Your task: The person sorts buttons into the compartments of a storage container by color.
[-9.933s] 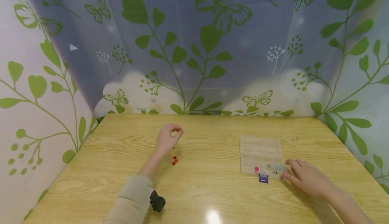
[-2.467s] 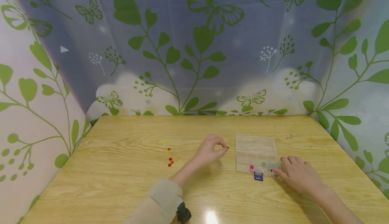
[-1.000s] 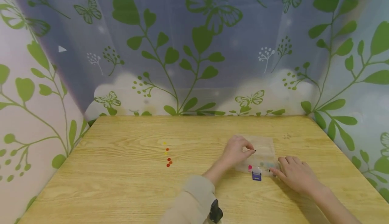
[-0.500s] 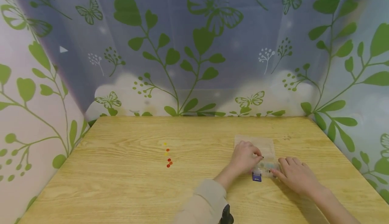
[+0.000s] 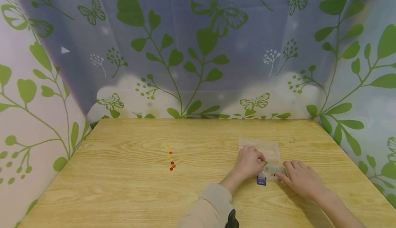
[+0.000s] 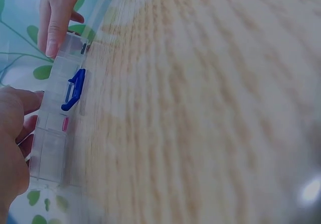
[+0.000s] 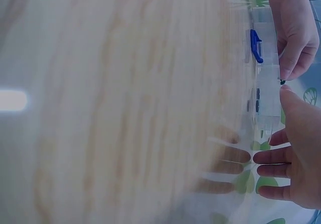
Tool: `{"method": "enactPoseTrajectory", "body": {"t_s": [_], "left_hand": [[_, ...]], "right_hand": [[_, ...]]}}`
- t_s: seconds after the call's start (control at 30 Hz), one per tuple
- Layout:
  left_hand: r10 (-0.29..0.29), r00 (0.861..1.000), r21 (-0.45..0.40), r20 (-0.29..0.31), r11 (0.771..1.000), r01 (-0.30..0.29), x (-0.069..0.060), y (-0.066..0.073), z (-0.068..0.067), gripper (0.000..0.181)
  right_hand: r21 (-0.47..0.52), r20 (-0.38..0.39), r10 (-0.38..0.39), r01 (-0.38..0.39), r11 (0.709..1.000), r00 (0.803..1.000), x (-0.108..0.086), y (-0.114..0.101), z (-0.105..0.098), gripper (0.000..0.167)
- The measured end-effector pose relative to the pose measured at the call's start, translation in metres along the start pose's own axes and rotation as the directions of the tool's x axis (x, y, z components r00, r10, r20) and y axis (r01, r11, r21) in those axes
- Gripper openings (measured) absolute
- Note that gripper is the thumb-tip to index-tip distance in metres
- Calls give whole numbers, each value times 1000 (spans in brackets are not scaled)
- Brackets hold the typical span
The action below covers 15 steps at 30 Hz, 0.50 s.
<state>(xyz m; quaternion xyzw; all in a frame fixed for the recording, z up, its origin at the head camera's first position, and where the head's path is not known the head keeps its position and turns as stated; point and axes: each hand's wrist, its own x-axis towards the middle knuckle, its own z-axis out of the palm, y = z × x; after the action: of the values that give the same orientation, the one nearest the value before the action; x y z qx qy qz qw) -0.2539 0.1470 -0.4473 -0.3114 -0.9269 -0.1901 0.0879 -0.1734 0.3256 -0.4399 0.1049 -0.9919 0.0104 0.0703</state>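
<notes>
Sm. black piece (image 7: pixel 283 82) held over clear plastic box (image 5: pixel 271 148)

L hand (image 5: pixel 249 163) pinches it btwn thumb & fingertip. R hand (image 5: pixel 303 178): fingers nearly straight, no grip, thumb at box edge. Box, w/ blue plastic clasp (image 5: pixel 261 181), on wood-grain table (image 5: pixel 130 186); round red discs (image 5: pixel 172 163) well L.

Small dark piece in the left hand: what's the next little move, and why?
Probably lower the dark piece into the clear box: the left hand pinches it right over the box, the lid lies folded back, and the right hand is at the box's right end.
</notes>
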Motion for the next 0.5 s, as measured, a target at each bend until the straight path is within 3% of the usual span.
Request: {"method": "enactPoseTrajectory", "body": {"t_s": [0.2, 0.5], "left_hand": [[-19, 1000, 5, 16, 1000, 19, 1, 1, -1, 9], [-34, 999, -36, 17, 999, 35, -1, 3, -6, 11]], "right_hand": [[-1, -12, -2, 2, 1000, 1000, -1, -1, -1, 42], [21, 35, 7, -8, 1000, 999, -1, -1, -3, 43]]}}
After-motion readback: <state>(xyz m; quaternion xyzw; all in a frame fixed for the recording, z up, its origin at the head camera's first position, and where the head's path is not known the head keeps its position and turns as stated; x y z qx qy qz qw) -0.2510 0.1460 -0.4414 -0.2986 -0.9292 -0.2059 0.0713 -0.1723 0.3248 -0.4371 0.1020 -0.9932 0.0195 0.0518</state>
